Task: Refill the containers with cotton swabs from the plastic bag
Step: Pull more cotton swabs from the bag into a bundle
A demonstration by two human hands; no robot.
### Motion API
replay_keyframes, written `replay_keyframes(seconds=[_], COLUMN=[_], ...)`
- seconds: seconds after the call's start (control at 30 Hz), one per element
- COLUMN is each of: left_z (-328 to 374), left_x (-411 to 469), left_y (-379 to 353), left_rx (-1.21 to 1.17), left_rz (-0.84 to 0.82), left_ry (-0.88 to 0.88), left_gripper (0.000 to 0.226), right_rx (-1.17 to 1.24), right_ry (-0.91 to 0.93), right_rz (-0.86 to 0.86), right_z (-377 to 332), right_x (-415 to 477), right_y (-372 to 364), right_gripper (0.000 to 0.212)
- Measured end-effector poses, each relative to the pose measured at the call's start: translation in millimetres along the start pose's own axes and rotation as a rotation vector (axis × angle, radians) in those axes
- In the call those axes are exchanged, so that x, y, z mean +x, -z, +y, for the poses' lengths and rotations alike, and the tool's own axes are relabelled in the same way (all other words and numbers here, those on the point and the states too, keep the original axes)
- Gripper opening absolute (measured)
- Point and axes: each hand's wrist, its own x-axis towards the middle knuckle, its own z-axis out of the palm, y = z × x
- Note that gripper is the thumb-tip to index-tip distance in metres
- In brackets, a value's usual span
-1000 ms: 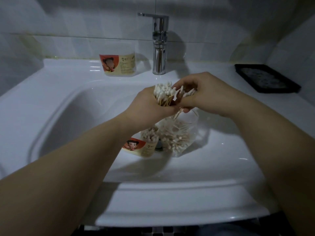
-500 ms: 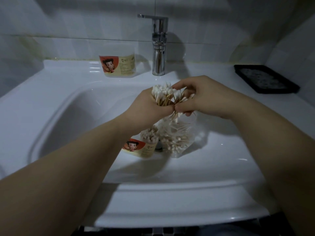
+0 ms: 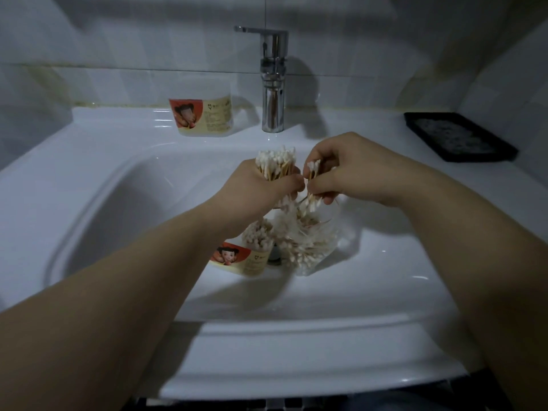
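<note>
My left hand [image 3: 258,191] grips an upright bundle of cotton swabs [image 3: 275,163] above the sink basin. Right beside it, my right hand [image 3: 347,170] pinches a smaller bunch of swabs [image 3: 313,173], whose lower ends hang toward the clear plastic bag [image 3: 308,241]. That bag lies in the basin and holds many loose swabs. A labelled container [image 3: 252,250] with swabs standing in it sits just left of the bag, partly hidden by my left wrist. A second labelled container [image 3: 204,114] stands on the back ledge, left of the tap.
The white sink [image 3: 98,203] fills most of the view. A chrome tap [image 3: 272,93] rises at the back centre. A black tray [image 3: 459,137] lies on the counter at the right. Tiled wall closes off the back.
My right hand has shifted slightly right and away from the left bundle, now holding its own small bunch apart. Both hands dropped a little lower over the bag.
</note>
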Motion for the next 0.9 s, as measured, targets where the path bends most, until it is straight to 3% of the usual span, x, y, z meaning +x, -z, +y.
replay_keyframes(seconds=[0.37, 0.53, 0.9], left_z=[0.9, 2.4, 2.5], left_x=[-0.5, -3.9, -0.4], left_y=[1.5, 0.3, 4.3], left_rx=[0.006, 0.056, 0.084], left_rz=[-0.039, -0.102, -0.087], left_ry=[-0.078, -0.107, -0.029], left_gripper=[0.016, 0.002, 0.013], right_rx=[0.248, 0.294, 0.37], right_ry=[0.067, 0.056, 0.032], right_rz=[0.052, 0.039, 0.197], right_z=[-1.7, -2.0, -1.2], right_x=[-1.6, -1.1, 2.5], right_y=[8.6, 4.8, 6.5], right_gripper=[0.017, 0.018, 0.011])
